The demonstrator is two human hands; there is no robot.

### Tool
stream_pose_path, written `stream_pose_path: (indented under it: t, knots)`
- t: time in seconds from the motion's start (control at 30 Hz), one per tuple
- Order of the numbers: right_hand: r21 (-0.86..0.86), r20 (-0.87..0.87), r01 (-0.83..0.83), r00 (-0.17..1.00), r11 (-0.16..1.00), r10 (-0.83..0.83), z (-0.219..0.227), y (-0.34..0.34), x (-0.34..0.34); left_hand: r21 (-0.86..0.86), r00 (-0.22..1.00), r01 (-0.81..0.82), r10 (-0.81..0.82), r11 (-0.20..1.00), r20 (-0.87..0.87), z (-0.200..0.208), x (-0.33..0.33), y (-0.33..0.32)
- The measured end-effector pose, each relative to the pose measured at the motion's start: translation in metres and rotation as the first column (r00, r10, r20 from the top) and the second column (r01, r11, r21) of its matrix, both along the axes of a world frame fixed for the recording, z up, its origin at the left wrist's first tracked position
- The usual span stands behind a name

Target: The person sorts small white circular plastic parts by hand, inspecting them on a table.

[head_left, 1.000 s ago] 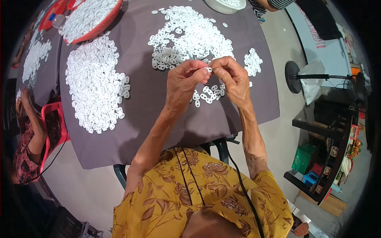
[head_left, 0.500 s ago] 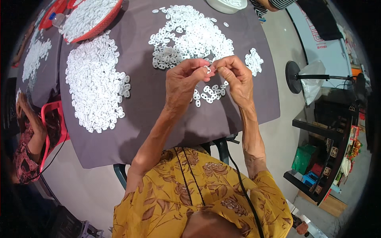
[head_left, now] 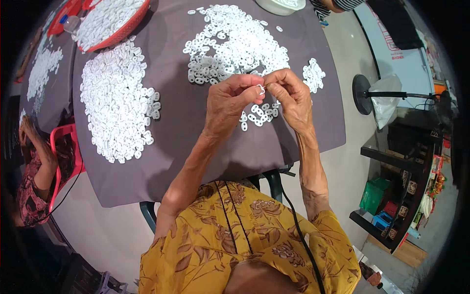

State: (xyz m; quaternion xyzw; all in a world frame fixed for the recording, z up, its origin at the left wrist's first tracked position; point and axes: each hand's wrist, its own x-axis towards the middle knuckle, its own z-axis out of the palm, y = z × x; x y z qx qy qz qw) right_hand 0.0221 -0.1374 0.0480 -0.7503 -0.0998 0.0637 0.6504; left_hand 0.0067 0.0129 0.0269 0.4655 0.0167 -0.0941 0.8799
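Over the near middle of the table, my two hands meet at the fingertips. My left hand (head_left: 226,104) pinches a small white oval piece (head_left: 262,90) between thumb and fingers. Thumb and forefinger of my right hand (head_left: 293,99) are pressed together right beside that piece; whatever they hold is too small to make out. Beneath my hands lies a small loose group of white two-holed oval pieces (head_left: 254,118), partly covered by them. A big heap of the same pieces (head_left: 245,44) spreads just beyond my fingers.
A long pile of white pieces (head_left: 112,108) covers the left of the grey tablecloth (head_left: 171,112). A small cluster (head_left: 314,76) sits near the right edge. A red basket (head_left: 125,32) and a white bowl (head_left: 279,9) stand at the back. Another person's arm (head_left: 43,159) shows at far left.
The white piece and my left fingertips have shifted slightly right, closer to my right fingertips. More of the piece now shows. The piles look unchanged.
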Motion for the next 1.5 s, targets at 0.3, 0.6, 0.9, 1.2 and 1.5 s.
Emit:
stream_pose_path:
  t: [0.3,0.6,0.9,1.2,1.5]
  knots:
    - [-0.006,-0.002,-0.022,1.000,1.000,0.022,0.002,0.001,-0.001,0.031,0.999,0.023,-0.024,0.999,0.029,0.000,0.000,0.001]
    - [-0.025,0.035,0.003,0.999,1.000,-0.002,-0.005,0.000,-0.004,0.022,0.998,-0.032,0.031,0.999,0.046,-0.006,-0.002,-0.003]
    - [-0.037,0.000,0.055,0.999,0.998,-0.055,-0.012,0.004,-0.007,0.008,0.995,-0.071,0.071,0.997,0.068,-0.009,-0.003,-0.005]
    - [0.161,-0.121,-0.031,0.991,0.986,0.051,-0.011,-0.015,0.002,-0.105,0.977,0.146,-0.160,0.984,-0.141,-0.011,0.003,0.000]
    - [0.137,-0.136,-0.229,0.959,0.964,0.248,-0.013,-0.014,0.014,-0.368,0.934,0.213,-0.299,0.905,-0.194,-0.029,0.007,0.001]
